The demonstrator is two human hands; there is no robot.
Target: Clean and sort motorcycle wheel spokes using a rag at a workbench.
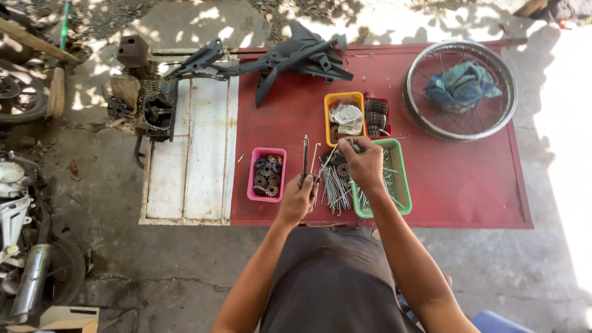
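**Spokes sorted over a red metal desk**

The left hand (298,196) is closed in a fist-like grip around a few thin steel spokes (306,157), holding them upright so their slim, straight shafts point toward the far side of the desk (456,185). The right hand (365,163) hovers over the green tray (402,179), its fingers pinched shut on the end of another spoke, a narrow grip on a thin grey rod.

The green tray is a shallow plastic basket with a slotted wall, filled with a loose heap of long, dull-silver spokes (336,188) that spill over its left edge onto the flat, painted red surface. Just left of the left hand sits a pink plastic tray (251,179) holding dark, toothed metal sprockets. Beyond the hands, a yellow tray (330,105) carries a crumpled whitish rag, and touching its right side a small red tray (376,114) holds ribbed dark parts.

At the far right of the desk lies a round, shiny wheel rim (425,117) with fine wire spokes, a bunched blue cloth (461,85) resting inside it. At the far edge, a black, angular plastic frame piece (296,58) stretches leftward. A white, rust-stained panel (197,160) adjoins the desk's left side, with a greasy engine block (142,98) at its far corner.
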